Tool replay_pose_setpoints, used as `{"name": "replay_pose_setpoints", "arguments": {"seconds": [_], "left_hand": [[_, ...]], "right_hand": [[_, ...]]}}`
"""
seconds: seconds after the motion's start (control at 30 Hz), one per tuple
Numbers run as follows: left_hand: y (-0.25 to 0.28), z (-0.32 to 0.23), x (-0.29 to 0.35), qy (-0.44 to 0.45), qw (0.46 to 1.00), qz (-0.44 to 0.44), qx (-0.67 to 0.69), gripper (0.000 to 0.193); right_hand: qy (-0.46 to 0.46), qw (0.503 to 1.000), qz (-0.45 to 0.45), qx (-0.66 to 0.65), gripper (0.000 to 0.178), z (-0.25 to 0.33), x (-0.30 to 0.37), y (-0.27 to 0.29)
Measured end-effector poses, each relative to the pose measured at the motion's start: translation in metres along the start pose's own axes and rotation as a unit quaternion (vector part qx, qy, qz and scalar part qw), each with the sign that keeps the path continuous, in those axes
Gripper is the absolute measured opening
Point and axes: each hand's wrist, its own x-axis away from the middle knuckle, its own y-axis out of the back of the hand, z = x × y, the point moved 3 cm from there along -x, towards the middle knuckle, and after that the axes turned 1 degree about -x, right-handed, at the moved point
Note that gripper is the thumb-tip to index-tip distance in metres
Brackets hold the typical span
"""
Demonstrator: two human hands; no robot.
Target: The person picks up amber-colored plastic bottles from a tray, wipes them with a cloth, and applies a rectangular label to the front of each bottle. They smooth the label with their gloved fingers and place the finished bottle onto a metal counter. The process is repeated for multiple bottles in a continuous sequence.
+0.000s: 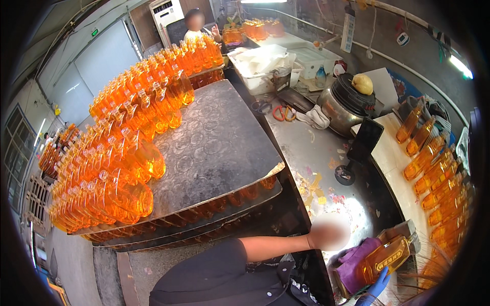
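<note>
The right hand, in a blue glove, comes in from the lower edge and has its fingers closed around the lower end of a flat amber bottle with a gold label, holding it tilted over a purple cloth. The cloth lies in a small open box, directly under and to the left of the bottle. The left hand is blurred out just up and left of the bottle, at the end of a bare forearm reaching from a dark sleeve; whether it is open or grips anything cannot be told. To the right of the bottle and upward, rows of like amber bottles lie on a pale bench. Up and left of the bottle spreads a steel worktop littered with yellow scraps, carrying a black stand, a metal pot with a yellowish round thing on its lid, a white rag and orange-handled scissors. Far left of the bottle, grey boards are stacked in layers with bottles between them, and a crowd of orange bottles stands on the top one. Well beyond, another person sits at the far end.
</note>
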Motion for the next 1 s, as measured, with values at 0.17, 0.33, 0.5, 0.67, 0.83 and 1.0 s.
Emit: {"name": "replay_pose_setpoints", "arguments": {"seconds": [0.17, 0.33, 0.5, 0.67, 0.83, 1.0], "left_hand": [[0.003, -0.002, -0.002, -0.003, 1.000, -0.008, -0.010, 0.016], [-0.004, 0.008, 0.009, -0.002, 1.000, 0.010, -0.020, 0.016], [-0.010, 0.013, 0.015, -0.002, 0.999, 0.035, -0.032, 0.016], [-0.012, 0.018, 0.020, -0.007, 0.999, 0.034, -0.029, 0.016], [-0.007, 0.008, 0.011, -0.005, 0.999, 0.035, -0.025, 0.016], [-0.004, 0.004, 0.006, -0.027, 0.999, 0.022, -0.028, 0.015]], "right_hand": [[0.005, 0.999, 0.001, -0.035, 0.035, 0.005, 0.004, -0.012], [0.007, 1.000, 0.000, -0.011, 0.035, -0.001, -0.003, -0.004], [0.022, 1.000, 0.010, 0.013, 0.035, -0.019, -0.018, 0.014], [0.025, 1.000, 0.012, -0.012, 0.037, -0.011, -0.012, 0.004], [0.030, 0.999, 0.011, -0.020, 0.038, -0.012, -0.012, 0.004], [0.020, 1.000, 0.008, 0.002, 0.039, -0.016, -0.017, 0.012]]}}
